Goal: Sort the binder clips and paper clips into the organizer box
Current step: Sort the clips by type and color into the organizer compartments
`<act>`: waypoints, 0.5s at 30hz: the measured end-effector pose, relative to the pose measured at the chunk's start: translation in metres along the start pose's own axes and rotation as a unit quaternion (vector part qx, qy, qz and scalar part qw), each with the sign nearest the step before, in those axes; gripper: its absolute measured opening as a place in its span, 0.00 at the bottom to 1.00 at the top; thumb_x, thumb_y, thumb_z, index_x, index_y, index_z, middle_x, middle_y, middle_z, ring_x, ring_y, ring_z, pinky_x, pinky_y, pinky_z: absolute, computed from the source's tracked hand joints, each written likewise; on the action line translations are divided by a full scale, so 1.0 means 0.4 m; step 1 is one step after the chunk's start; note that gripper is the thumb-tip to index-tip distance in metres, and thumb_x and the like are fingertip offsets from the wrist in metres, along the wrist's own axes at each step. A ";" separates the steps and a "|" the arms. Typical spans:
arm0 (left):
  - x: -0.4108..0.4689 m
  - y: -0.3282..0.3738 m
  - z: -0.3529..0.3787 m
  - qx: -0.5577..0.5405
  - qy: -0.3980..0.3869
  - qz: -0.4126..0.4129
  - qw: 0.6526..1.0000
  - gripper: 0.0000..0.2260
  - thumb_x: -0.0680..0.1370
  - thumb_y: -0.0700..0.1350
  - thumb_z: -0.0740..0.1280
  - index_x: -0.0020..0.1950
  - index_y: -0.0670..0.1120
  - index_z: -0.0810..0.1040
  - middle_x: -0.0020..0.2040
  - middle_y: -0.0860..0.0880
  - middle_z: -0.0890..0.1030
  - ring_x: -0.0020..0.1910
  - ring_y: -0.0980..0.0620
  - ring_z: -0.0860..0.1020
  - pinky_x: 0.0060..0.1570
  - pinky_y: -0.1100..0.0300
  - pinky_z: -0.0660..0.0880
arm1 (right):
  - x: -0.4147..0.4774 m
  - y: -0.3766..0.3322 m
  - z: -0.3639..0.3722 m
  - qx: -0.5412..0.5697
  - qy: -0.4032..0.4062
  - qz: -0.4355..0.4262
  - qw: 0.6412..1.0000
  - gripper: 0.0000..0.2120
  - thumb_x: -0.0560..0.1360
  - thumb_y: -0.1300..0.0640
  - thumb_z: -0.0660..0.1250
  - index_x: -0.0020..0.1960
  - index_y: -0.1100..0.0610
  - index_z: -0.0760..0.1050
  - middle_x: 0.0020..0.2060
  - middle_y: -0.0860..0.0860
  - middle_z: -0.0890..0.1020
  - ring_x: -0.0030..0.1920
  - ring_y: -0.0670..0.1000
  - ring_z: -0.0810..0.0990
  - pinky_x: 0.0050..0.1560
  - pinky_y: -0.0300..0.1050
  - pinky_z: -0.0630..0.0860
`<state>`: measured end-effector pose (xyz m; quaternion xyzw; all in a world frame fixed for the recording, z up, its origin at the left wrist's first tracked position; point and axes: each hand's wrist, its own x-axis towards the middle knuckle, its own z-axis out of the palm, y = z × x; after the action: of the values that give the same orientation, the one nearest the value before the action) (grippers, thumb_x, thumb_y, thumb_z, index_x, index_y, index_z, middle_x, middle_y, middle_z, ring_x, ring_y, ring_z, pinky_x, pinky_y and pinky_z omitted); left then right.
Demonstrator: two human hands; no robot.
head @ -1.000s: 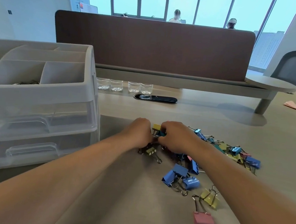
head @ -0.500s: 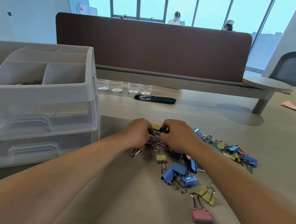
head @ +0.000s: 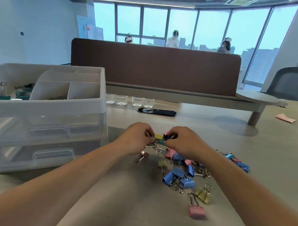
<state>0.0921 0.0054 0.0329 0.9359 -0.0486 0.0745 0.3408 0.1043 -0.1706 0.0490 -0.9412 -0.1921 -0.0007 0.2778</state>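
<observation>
Pinching tangled clips (head: 160, 138) w/ L hand (head: 136, 139) & R hand (head: 183, 143), prob. to pull apart; box (head: 45, 106) at 9 o'clock.

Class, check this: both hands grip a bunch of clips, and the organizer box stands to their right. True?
Not quite: the head view shows the organizer box left of the left hand and right hand, which grip the clips.

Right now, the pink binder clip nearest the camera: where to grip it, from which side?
Probably the body of the pink binder clip, pinched across its width from above, coming in from the near side. It lies apart from the pile, with its wire handles pointing away towards the pile, so the near side looks free. Blur hides its tilt.
</observation>
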 end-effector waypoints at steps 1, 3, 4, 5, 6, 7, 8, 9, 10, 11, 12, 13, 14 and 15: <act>-0.019 0.006 -0.014 0.002 0.005 0.001 1.000 0.03 0.77 0.45 0.70 0.48 0.47 0.80 0.45 0.48 0.82 0.45 0.50 0.80 0.46 0.54 0.79 | -0.017 -0.014 -0.007 0.001 -0.005 -0.005 1.000 0.14 0.77 0.54 0.68 0.60 0.58 0.78 0.53 0.52 0.80 0.48 0.48 0.77 0.47 0.42 0.75; -0.059 0.019 -0.048 -0.005 0.013 -0.001 1.000 0.03 0.77 0.45 0.70 0.48 0.46 0.80 0.45 0.48 0.82 0.44 0.50 0.80 0.43 0.57 0.77 | -0.054 -0.049 -0.022 0.006 -0.018 -0.018 1.000 0.13 0.76 0.53 0.68 0.59 0.58 0.78 0.51 0.51 0.80 0.45 0.46 0.76 0.42 0.38 0.72; -0.081 0.026 -0.068 -0.010 0.019 -0.004 1.000 0.03 0.77 0.45 0.70 0.49 0.46 0.80 0.45 0.48 0.82 0.43 0.50 0.80 0.41 0.58 0.76 | -0.072 -0.072 -0.029 0.010 -0.025 -0.024 0.999 0.14 0.76 0.53 0.69 0.59 0.57 0.78 0.50 0.51 0.79 0.45 0.47 0.76 0.42 0.39 0.72; -0.102 0.032 -0.090 -0.017 0.028 -0.006 0.999 0.04 0.77 0.45 0.70 0.49 0.46 0.80 0.44 0.47 0.82 0.43 0.49 0.80 0.39 0.58 0.75 | -0.088 -0.096 -0.037 0.014 -0.027 -0.028 0.999 0.14 0.76 0.52 0.70 0.59 0.57 0.78 0.50 0.51 0.80 0.46 0.48 0.77 0.44 0.41 0.73; -0.123 0.038 -0.116 -0.022 0.037 -0.008 0.999 0.04 0.77 0.45 0.70 0.49 0.46 0.80 0.43 0.47 0.82 0.43 0.48 0.81 0.38 0.58 0.75 | -0.101 -0.121 -0.043 0.017 -0.030 -0.033 0.999 0.14 0.76 0.51 0.70 0.58 0.56 0.78 0.50 0.51 0.80 0.47 0.49 0.78 0.47 0.43 0.74; -0.145 0.044 -0.148 -0.024 0.048 -0.009 0.999 0.04 0.77 0.45 0.70 0.49 0.46 0.80 0.43 0.47 0.82 0.42 0.47 0.81 0.37 0.58 0.75 | -0.115 -0.157 -0.053 0.022 -0.032 -0.038 0.999 0.13 0.76 0.50 0.70 0.58 0.55 0.78 0.49 0.51 0.80 0.47 0.50 0.78 0.48 0.44 0.75; -0.151 0.051 -0.156 -0.029 0.053 -0.008 0.998 0.04 0.77 0.45 0.70 0.49 0.46 0.80 0.41 0.48 0.82 0.40 0.48 0.80 0.36 0.59 0.75 | -0.122 -0.167 -0.059 0.036 -0.036 -0.035 0.998 0.12 0.76 0.50 0.71 0.57 0.55 0.78 0.48 0.52 0.81 0.45 0.50 0.79 0.46 0.44 0.75; -0.186 0.053 -0.209 -0.024 0.074 -0.006 0.997 0.04 0.78 0.44 0.70 0.49 0.45 0.80 0.40 0.49 0.81 0.37 0.51 0.79 0.33 0.62 0.74 | -0.131 -0.219 -0.064 0.053 -0.040 -0.050 0.997 0.11 0.76 0.50 0.71 0.55 0.55 0.79 0.45 0.52 0.82 0.42 0.50 0.79 0.43 0.44 0.75; -0.201 0.057 -0.237 -0.016 0.081 -0.001 0.997 0.04 0.78 0.44 0.70 0.50 0.45 0.80 0.38 0.51 0.80 0.35 0.54 0.77 0.29 0.67 0.71 | -0.132 -0.248 -0.067 0.073 -0.046 -0.051 0.995 0.10 0.76 0.51 0.71 0.54 0.55 0.79 0.42 0.53 0.82 0.39 0.49 0.78 0.40 0.44 0.75; -0.205 0.064 -0.252 -0.008 0.086 0.000 0.996 0.04 0.77 0.44 0.70 0.50 0.45 0.80 0.37 0.52 0.79 0.33 0.56 0.75 0.27 0.70 0.69 | -0.131 -0.264 -0.070 0.092 -0.052 -0.052 0.993 0.09 0.76 0.52 0.71 0.52 0.55 0.78 0.42 0.54 0.82 0.37 0.49 0.77 0.40 0.44 0.74; -0.233 0.063 -0.299 0.005 0.104 0.001 0.995 0.03 0.77 0.44 0.70 0.50 0.46 0.80 0.37 0.52 0.79 0.32 0.57 0.75 0.26 0.71 0.68 | -0.129 -0.311 -0.069 0.109 -0.060 -0.065 0.990 0.08 0.76 0.52 0.70 0.51 0.56 0.78 0.42 0.55 0.82 0.37 0.49 0.77 0.39 0.44 0.75; -0.258 0.059 -0.340 0.012 0.114 0.000 0.993 0.03 0.77 0.44 0.70 0.50 0.46 0.80 0.38 0.51 0.80 0.33 0.57 0.75 0.28 0.70 0.69 | -0.125 -0.358 -0.066 0.121 -0.066 -0.072 0.988 0.08 0.76 0.53 0.71 0.50 0.57 0.78 0.42 0.56 0.82 0.36 0.49 0.77 0.38 0.44 0.74; -0.277 0.051 -0.377 0.017 0.126 -0.001 0.992 0.03 0.77 0.44 0.70 0.50 0.46 0.81 0.40 0.50 0.81 0.34 0.56 0.76 0.30 0.67 0.71 | -0.121 -0.401 -0.062 0.127 -0.068 -0.081 0.986 0.08 0.76 0.54 0.71 0.50 0.58 0.78 0.42 0.56 0.83 0.36 0.49 0.76 0.37 0.43 0.74; -0.297 0.045 -0.414 0.025 0.139 -0.003 0.990 0.03 0.77 0.44 0.70 0.50 0.46 0.81 0.41 0.48 0.82 0.35 0.55 0.77 0.32 0.66 0.72 | -0.115 -0.444 -0.054 0.133 -0.073 -0.093 0.984 0.07 0.76 0.55 0.71 0.49 0.59 0.79 0.41 0.56 0.83 0.35 0.49 0.76 0.36 0.43 0.73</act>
<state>-0.0449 0.1034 0.1488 0.9251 0.0039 0.2036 0.3206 -0.0002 -0.0614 0.1552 -0.8716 -0.2970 0.0680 0.3840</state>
